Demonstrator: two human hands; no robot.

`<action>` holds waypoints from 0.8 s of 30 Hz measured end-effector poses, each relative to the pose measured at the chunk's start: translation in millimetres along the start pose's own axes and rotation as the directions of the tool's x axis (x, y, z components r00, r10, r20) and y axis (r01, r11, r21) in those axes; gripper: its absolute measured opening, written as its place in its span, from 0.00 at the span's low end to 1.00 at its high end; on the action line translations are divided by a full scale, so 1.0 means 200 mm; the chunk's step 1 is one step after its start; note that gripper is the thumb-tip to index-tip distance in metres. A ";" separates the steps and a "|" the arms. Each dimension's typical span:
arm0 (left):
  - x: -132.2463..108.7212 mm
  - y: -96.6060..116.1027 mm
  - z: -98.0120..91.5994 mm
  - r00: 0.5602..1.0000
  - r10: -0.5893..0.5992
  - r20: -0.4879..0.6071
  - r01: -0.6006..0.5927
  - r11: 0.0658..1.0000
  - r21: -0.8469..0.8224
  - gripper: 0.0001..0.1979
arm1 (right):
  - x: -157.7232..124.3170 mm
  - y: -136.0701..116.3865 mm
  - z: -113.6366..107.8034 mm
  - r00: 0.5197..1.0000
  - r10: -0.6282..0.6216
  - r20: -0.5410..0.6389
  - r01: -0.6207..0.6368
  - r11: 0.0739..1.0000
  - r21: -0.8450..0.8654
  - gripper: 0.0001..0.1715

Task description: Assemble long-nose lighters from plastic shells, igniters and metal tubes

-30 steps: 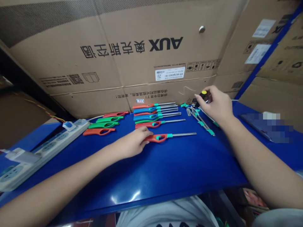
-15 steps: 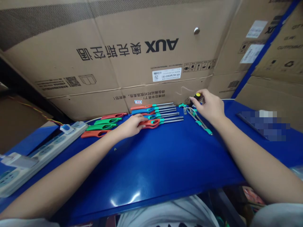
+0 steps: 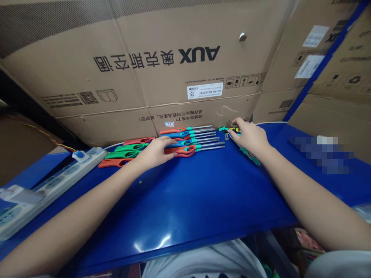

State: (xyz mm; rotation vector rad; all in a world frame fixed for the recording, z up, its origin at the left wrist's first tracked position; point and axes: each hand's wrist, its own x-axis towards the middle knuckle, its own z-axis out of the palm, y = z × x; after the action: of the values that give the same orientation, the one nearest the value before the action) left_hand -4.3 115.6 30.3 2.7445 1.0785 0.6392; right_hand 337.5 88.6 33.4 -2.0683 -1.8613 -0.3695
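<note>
My left hand (image 3: 156, 152) lies over a row of long-nosed gas lighters, thumb and fingers apart, at the near orange lighter (image 3: 185, 150). Blue lighters (image 3: 185, 143) and another orange lighter (image 3: 174, 131) lie behind it, metal tubes pointing right. My right hand (image 3: 251, 136) is open above a black-and-yellow screwdriver (image 3: 237, 130), which shows between its spread thumb and forefinger. Under that hand lie loose green lighter parts (image 3: 252, 157), partly hidden, and a small clear piece (image 3: 226, 136).
Red, green and orange handle shells (image 3: 116, 163) lie left of the lighters. A white power strip (image 3: 55, 185) with plugs runs along the left side. Printed cardboard (image 3: 162, 85) stands behind the blue table (image 3: 185, 200). A blurred dark object (image 3: 307, 152) lies at right.
My right hand has lowered the screwdriver from upright to lying among the green parts and spread its fingers. The left hand has loosened from the orange lighter and shifted slightly left.
</note>
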 end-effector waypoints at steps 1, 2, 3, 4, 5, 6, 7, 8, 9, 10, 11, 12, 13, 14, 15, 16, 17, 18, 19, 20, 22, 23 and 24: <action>-0.01 0.01 -0.02 1.000 0.013 -0.025 -0.013 1.000 0.010 0.19 | 0.00 -0.01 -0.01 0.998 0.019 0.061 -0.018 1.000 -0.026 0.23; -0.02 0.01 -0.05 0.999 0.014 -0.037 -0.013 1.000 0.028 0.19 | -0.01 -0.01 -0.01 0.992 0.037 0.117 -0.032 0.998 -0.048 0.24; -0.03 0.00 -0.08 0.999 -0.003 -0.049 0.006 0.999 0.052 0.20 | -0.01 -0.02 -0.01 0.985 0.048 0.166 -0.038 0.997 -0.066 0.25; -0.04 0.00 -0.11 0.997 -0.038 -0.073 0.044 0.996 0.080 0.20 | -0.01 -0.02 -0.01 0.977 0.053 0.208 -0.038 0.996 -0.078 0.25; -0.05 -0.02 -0.14 0.992 -0.079 -0.097 0.090 0.990 0.107 0.20 | -0.01 -0.02 0.00 0.968 0.054 0.246 -0.034 0.996 -0.086 0.25; -0.07 -0.03 -0.17 0.990 -0.105 -0.099 0.116 0.986 0.121 0.20 | -0.01 -0.01 0.00 0.960 0.051 0.277 -0.028 0.996 -0.089 0.25; -0.09 -0.05 -0.21 0.987 -0.135 -0.086 0.145 0.980 0.132 0.19 | -0.01 -0.01 0.01 0.952 0.047 0.301 -0.021 0.996 -0.089 0.25; -0.11 -0.08 -0.24 0.981 -0.180 -0.078 0.190 0.970 0.150 0.19 | -0.01 0.00 0.02 0.947 0.041 0.319 -0.015 0.996 -0.084 0.25; -0.13 -0.10 -0.27 0.971 -0.226 -0.081 0.237 0.956 0.173 0.18 | -0.01 0.00 0.03 0.944 0.037 0.329 -0.013 0.997 -0.076 0.25; -0.16 -0.12 -0.29 0.959 -0.271 -0.082 0.282 0.938 0.204 0.17 | 0.00 0.01 0.04 0.943 0.034 0.331 -0.014 0.998 -0.064 0.25; -0.18 -0.14 -0.31 0.946 -0.313 -0.087 0.325 0.917 0.231 0.17 | 0.00 0.01 0.05 0.945 0.031 0.326 -0.017 0.999 -0.046 0.24; -0.21 -0.16 -0.32 0.938 -0.335 -0.093 0.348 0.906 0.241 0.18 | 0.00 0.02 0.06 0.949 0.029 0.315 -0.022 0.999 -0.026 0.24; -0.24 -0.18 -0.33 0.930 -0.356 -0.093 0.368 0.896 0.247 0.19 | 0.01 0.02 0.06 0.953 0.029 0.301 -0.029 1.000 -0.005 0.23; -0.26 -0.20 -0.34 0.915 -0.394 -0.093 0.404 0.879 0.254 0.19 | 0.01 0.01 0.07 0.957 0.028 0.288 -0.033 0.999 0.016 0.22; -0.29 -0.22 -0.34 0.900 -0.426 -0.096 0.435 0.862 0.261 0.18 | 0.01 0.01 0.07 0.960 0.027 0.278 -0.037 0.999 0.031 0.21; -0.31 -0.23 -0.35 0.887 -0.452 -0.093 0.459 0.847 0.268 0.17 | 0.01 0.01 0.07 0.962 0.027 0.271 -0.039 0.998 0.040 0.20; -0.34 -0.25 -0.35 0.875 -0.475 -0.097 0.482 0.830 0.281 0.17 | 0.01 0.00 0.07 0.964 0.030 0.266 -0.043 0.998 0.044 0.20; -0.35 -0.27 -0.35 0.865 -0.491 -0.102 0.498 0.815 0.295 0.16 | 0.01 0.00 0.07 0.965 0.034 0.258 -0.048 0.998 0.047 0.19; -0.37 -0.29 -0.36 0.860 -0.500 -0.102 0.505 0.805 0.311 0.15 | 0.01 0.00 0.07 0.969 0.038 0.242 -0.052 0.997 0.052 0.19; -0.38 -0.31 -0.36 0.859 -0.502 -0.096 0.504 0.799 0.327 0.14 | 0.01 0.01 0.07 0.976 0.046 0.212 -0.060 0.997 0.058 0.18; -0.41 -0.34 -0.37 0.861 -0.504 -0.069 0.493 0.793 0.357 0.13 | 0.01 0.03 0.05 0.991 0.062 0.115 -0.071 0.995 0.077 0.16; -0.42 -0.35 -0.38 0.862 -0.505 -0.050 0.486 0.792 0.369 0.13 | 0.02 0.05 0.03 0.995 0.079 0.056 -0.083 0.993 0.080 0.15; -0.43 -0.36 -0.39 0.858 -0.513 -0.034 0.486 0.788 0.378 0.14 | 0.03 0.08 0.01 0.996 0.094 0.002 -0.094 0.992 0.089 0.14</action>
State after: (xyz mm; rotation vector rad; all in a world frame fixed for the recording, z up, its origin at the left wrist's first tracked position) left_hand -137.9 108.2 52.5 2.5329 1.9895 0.2704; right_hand 353.6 93.2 31.8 -2.0855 -1.7393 -0.2604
